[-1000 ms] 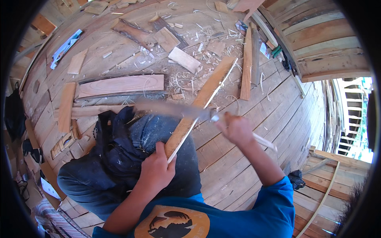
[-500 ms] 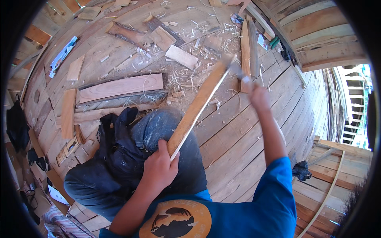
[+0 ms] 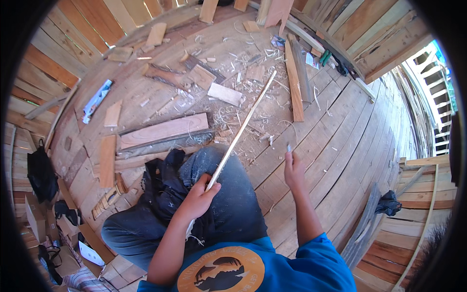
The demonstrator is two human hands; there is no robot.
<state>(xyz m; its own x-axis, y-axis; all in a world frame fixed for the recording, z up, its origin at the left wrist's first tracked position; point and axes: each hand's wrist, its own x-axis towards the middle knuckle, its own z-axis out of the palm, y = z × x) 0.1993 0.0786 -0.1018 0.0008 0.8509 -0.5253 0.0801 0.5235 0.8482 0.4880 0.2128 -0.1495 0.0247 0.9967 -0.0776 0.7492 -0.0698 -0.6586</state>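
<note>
My left hand [image 3: 197, 197] is closed around the near end of a long, narrow wooden strip [image 3: 243, 127]. The strip slants up and away to the right over my bent knee, its thin pale edge facing up. To the right of it, apart from the wood, my right hand [image 3: 294, 171] makes a fist above the floorboards. From the top of that fist a short greyish end of a knife [image 3: 289, 147] pokes out; most of the tool is hidden by the fingers or seen end-on.
Curled shavings and chips [image 3: 243, 82] litter the plank floor ahead. Bark-edged offcuts [image 3: 168, 77] and a pale board [image 3: 226, 94] lie among them. A wide plank [image 3: 165, 130] rests at the left, and a long board [image 3: 294, 82] at the right. A black bag [image 3: 42, 173] hangs far left.
The wooden strip has turned from showing its broad face to its thin edge. My right hand has come down and nearer, taking the knife away from the strip's far end. My view has shifted.
</note>
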